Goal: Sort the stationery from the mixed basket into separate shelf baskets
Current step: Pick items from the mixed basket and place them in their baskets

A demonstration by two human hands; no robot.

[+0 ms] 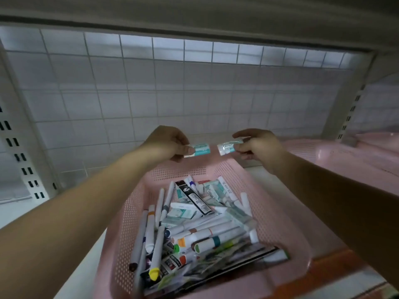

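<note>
Two small teal-and-white packets hang in the air above the far rim of the mixed basket (179,169), at its 12 o'clock. The left hand (170,143) pinches the left packet (201,149) between thumb and curled fingers at one end. That packet's long axis runs nearly 9-to-3, with the free end pointing toward 3 o'clock. The right hand (257,145) pinches the right packet (226,147) the same way. Its axis tilts along 8-to-2, and its free white end points toward 8 o'clock. The two free ends face each other, near but apart. Both carry a teal band of print, too blurred to read.

Many white-barrelled markers lie crisscrossed in the pink perforated basket below, mixed with more teal-and-white packets. A black box (194,198) lies among them with its long axis along 11-to-5; its white label text cannot be made out. A yellow-tipped marker (155,275) points toward 6 o'clock near the front left. At 2 o'clock of the mixed basket sits a second pink basket (336,156) on the shelf. A white wire grid (151,93) backs the shelf.
</note>
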